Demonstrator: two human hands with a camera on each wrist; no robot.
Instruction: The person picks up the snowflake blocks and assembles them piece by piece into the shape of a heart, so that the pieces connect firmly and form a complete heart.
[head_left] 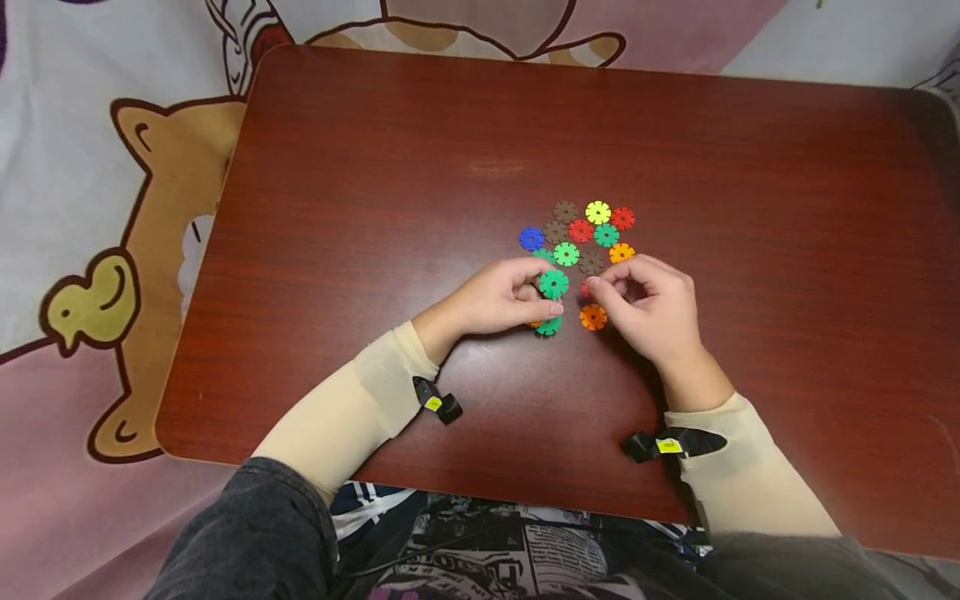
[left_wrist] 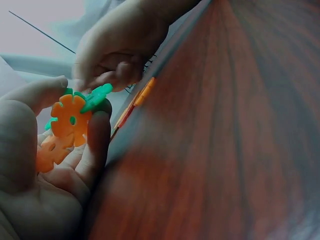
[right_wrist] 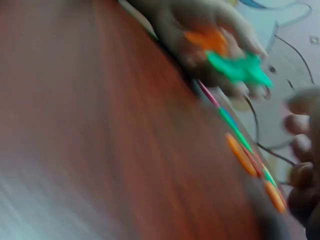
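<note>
In the head view my left hand [head_left: 491, 298] holds a joined cluster of notched plastic flower discs just above the table. A green disc [head_left: 553, 284] of that cluster faces up, with another green disc [head_left: 548, 326] below it. The left wrist view shows orange discs [left_wrist: 70, 120] slotted to the green ones, between thumb and fingers. My right hand [head_left: 656, 304] hovers with bent fingers, thumb and index near a partly hidden red disc [head_left: 586, 287]. In the right wrist view its fingers [right_wrist: 301, 170] are loosely curled, with nothing visible between them. An orange disc [head_left: 593, 317] lies beside it.
Loose discs lie beyond the hands on the brown table [head_left: 375, 167], among them a blue disc [head_left: 532, 239], a yellow disc [head_left: 597, 212] and a light green disc [head_left: 566, 254]. Patterned cloth [head_left: 67, 167] borders the table at the left and back.
</note>
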